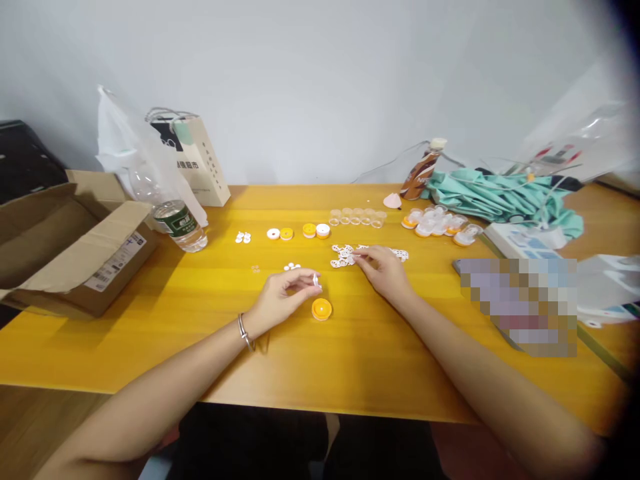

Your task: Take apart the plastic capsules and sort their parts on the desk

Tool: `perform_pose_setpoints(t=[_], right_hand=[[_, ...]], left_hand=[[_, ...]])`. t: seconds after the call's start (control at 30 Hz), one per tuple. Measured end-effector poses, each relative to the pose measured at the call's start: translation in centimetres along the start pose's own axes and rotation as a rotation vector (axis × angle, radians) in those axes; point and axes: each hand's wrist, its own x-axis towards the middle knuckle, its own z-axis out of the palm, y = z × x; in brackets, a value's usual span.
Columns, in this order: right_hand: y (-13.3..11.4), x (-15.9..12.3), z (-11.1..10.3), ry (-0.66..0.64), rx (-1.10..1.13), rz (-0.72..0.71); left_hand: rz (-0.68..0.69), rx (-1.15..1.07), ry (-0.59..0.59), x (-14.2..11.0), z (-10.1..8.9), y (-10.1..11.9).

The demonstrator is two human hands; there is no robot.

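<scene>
From the left, my head view opens on a brown corrugated cardboard box [75, 250], flaps up, at the left end of the glossy yellow wooden table [150, 327]. The table's near edge runs across below, and both my forearms reach over it; its far edge meets a pale wall. Beside the box stand a clear plastic water bottle with a green label [175, 223] and a stiff beige paper bag [207, 160]. A broad stretch of wood lies between the box and my left hand [287, 293], which pinches a small white piece [317, 281] between thumb and fingers. Just below those fingertips, on the wood, sits a round, shallow orange cup [321, 309], its hollow facing up. Behind it, well apart, clear plastic cups [356, 217] stand in a row. Further right, my right hand [376, 267] has thumb and fingers drawn together at a pile of flat white openwork pieces [343, 256]; I cannot tell whether they grip one. Wood separates that hand from clear domed pieces on orange-and-white bases [440, 222]. Crumpled teal fabric [495, 193] crowds the far right.
</scene>
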Motion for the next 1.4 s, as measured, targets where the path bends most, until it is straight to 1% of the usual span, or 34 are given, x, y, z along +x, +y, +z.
perform_pose_setpoints(t=[0.1, 0.17, 0.27, 0.37, 0.47, 0.57, 0.63, 0.67, 0.73, 0.77, 0.8, 0.83, 0.9, 0.93, 1.0, 1.07, 1.17, 1.3, 1.4], right_hand=[[-1.5, -0.2, -0.5, 0.042, 0.054, -0.021], [-3.0, -0.5, -0.8, 0.027, 0.15, -0.064], [-5.3, -1.2, -1.0, -0.069, 0.301, -0.153], [-7.0, -2.0, -0.8, -0.192, 0.407, -0.197], [-7.9, -2.5, -0.5, -0.233, 0.48, -0.177], [-8.1, -2.3, -0.5, -0.219, 0.528, -0.101], [-7.4, -1.7, -1.1, -0.165, 0.512, -0.009], [-6.6, -1.3, -1.6, -0.113, 0.49, 0.054], [-4.3, -0.2, -3.0, 0.014, 0.434, 0.207], [-2.8, 0.2, -3.9, 0.058, 0.404, 0.294], [-1.1, 0.6, -4.9, 0.072, 0.366, 0.371], [0.6, 1.0, -5.9, 0.076, 0.308, 0.435], [3.7, 1.2, -7.7, 0.043, 0.152, 0.54], [4.9, 1.1, -8.4, 0.008, 0.082, 0.588], [6.7, 0.8, -9.3, -0.083, 0.017, 0.675], [7.5, 0.5, -9.4, -0.152, 0.031, 0.727], [7.8, 0.3, -8.7, -0.18, 0.087, 0.784], [7.4, 0.5, -8.3, -0.151, 0.097, 0.81], [6.5, 0.9, -8.6, -0.064, 0.035, 0.785]], left_hand=[[-0.026, -0.106, -0.025, 0.1, 0.0, 0.0], [-0.046, -0.173, -0.047, 0.1, 0.0, 0.1], [-0.061, -0.183, -0.066, 0.1, 0.2, 0.2], [-0.05, -0.15, -0.089, 0.1, 0.3, 0.2], [-0.048, -0.114, -0.112, 0.0, 0.4, 0.1], [-0.028, -0.065, -0.099, -0.1, 0.4, 0.1], [-0.004, -0.008, -0.067, -0.2, 0.4, 0.3], [0.01, 0.029, -0.052, -0.3, 0.3, 0.5], [0.045, 0.109, -0.035, -0.4, 0.2, 0.8], [0.065, 0.143, -0.032, -0.4, 0.1, 0.9], [0.086, 0.17, -0.032, -0.4, 0.0, 1.0], [0.104, 0.189, -0.037, -0.5, 0.0, 1.1], [0.136, 0.211, -0.054, -0.5, -0.1, 1.1], [0.15, 0.218, -0.063, -0.5, -0.1, 1.1], [0.171, 0.227, -0.074, -0.5, -0.1, 1.1], [0.187, 0.232, -0.081, -0.5, -0.1, 1.0], [0.203, 0.236, -0.09, -0.4, -0.1, 0.8], [0.21, 0.247, -0.101, -0.5, -0.1, 0.8], [0.202, 0.26, -0.102, -0.4, -0.2, 0.8]])
